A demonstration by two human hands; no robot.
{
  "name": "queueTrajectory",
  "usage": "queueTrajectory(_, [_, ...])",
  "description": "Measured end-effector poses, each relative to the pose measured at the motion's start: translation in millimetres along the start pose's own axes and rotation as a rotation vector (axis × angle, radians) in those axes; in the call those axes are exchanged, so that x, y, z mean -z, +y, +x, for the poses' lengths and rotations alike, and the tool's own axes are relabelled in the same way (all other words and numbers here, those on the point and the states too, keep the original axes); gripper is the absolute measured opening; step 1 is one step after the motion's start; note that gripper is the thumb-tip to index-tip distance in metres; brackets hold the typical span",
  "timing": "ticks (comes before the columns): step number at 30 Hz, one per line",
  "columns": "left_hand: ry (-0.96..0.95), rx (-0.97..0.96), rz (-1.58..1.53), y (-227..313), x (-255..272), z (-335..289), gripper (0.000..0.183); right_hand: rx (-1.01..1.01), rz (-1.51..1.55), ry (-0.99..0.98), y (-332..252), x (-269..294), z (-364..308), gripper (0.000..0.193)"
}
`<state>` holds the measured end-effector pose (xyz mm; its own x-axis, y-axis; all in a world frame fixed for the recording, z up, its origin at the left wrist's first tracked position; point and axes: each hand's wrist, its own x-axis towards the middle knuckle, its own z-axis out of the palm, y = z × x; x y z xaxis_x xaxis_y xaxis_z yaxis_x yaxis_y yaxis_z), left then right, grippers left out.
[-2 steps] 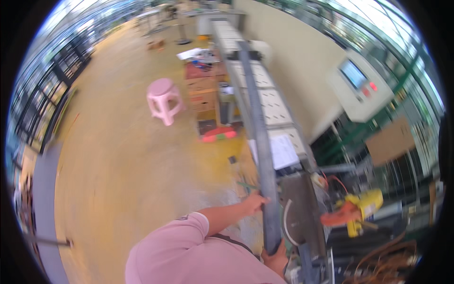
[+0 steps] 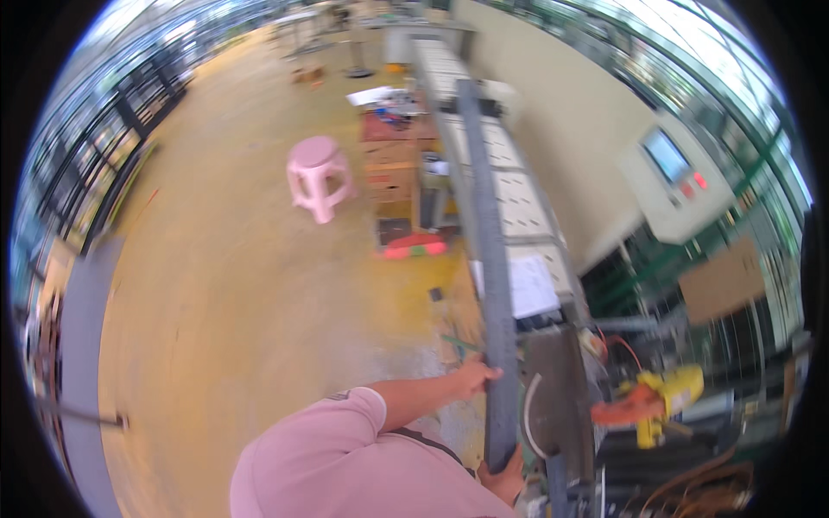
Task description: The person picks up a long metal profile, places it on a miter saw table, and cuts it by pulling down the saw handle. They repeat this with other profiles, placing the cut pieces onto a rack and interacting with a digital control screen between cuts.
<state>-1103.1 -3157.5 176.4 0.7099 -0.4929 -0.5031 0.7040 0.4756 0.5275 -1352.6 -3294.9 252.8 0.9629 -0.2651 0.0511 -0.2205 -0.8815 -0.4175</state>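
Note:
A long, straight grey metal profile [image 2: 494, 224] runs from close to my body away along a conveyor-like machine bed. My left hand [image 2: 475, 377] grips its left edge, thumb over the near part and the other fingers mostly hidden. At its near end, my right hand [image 2: 506, 476] is wrapped round the bottom right corner, its fingers partly out of sight under the profile. Right of the profile sits a dark machine plate [image 2: 557, 397] with a curved pale slot. Printed paper sheets [image 2: 534, 285] lie on the bed, partly covered by the profile.
The white slotted roller bed [image 2: 522, 203] stretches ahead beside a beige panel [image 2: 561, 155]. A control box with screen and red buttons [image 2: 682, 181] stands at right, above a yellow-and-orange tool [image 2: 665, 397]. Left of the bed are stacked cardboard boxes [image 2: 389, 177] and a pink stool [image 2: 319, 177].
My view has swung slightly left, so the surroundings sit farther right. Both hands keep their hold on the metal profile, with little other visible movement.

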Motion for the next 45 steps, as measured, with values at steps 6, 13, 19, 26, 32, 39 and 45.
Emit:
queueTrajectory(6, [-0.223, -0.118, 0.342, 113.3, 47.1, -142.2, 0.078, -0.442, 0.135, -0.225, -103.4, -64.3, -2.0, 0.115])
queueTrajectory(13, [0.123, -0.978, 0.522, 327.2, 208.6, -343.9, 0.075, 0.306, 0.19, -0.237, -210.0, -194.2, 43.0, 0.085])
queueTrajectory(19, [0.028, -1.358, -0.326, 450.7, 416.1, -574.7, 0.059, 0.473, -0.013, -0.495, -331.2, -221.0, 79.2, 0.079])
queueTrajectory(26, [0.667, -1.45, -0.798, 390.4, 625.1, -592.2, 0.039, 0.726, -0.307, -0.741, -488.3, -301.6, 186.0, 0.072])
queueTrajectory(32, [1.009, -1.419, -1.12, 418.7, 770.3, -582.0, 0.018, 1.073, -0.477, -1.086, -716.2, -495.3, 294.3, 0.068])
queueTrajectory(39, [1.261, -1.593, -1.32, 483.0, 853.3, -671.1, 0.013, 1.71, -0.447, -1.462, -1148.3, -599.8, 217.1, 0.085])
queueTrajectory(45, [1.358, -1.565, -1.634, 547.1, 987.3, -695.7, 0.011, 1.925, -0.483, -1.569, -1368.7, -692.4, 139.3, 0.087])
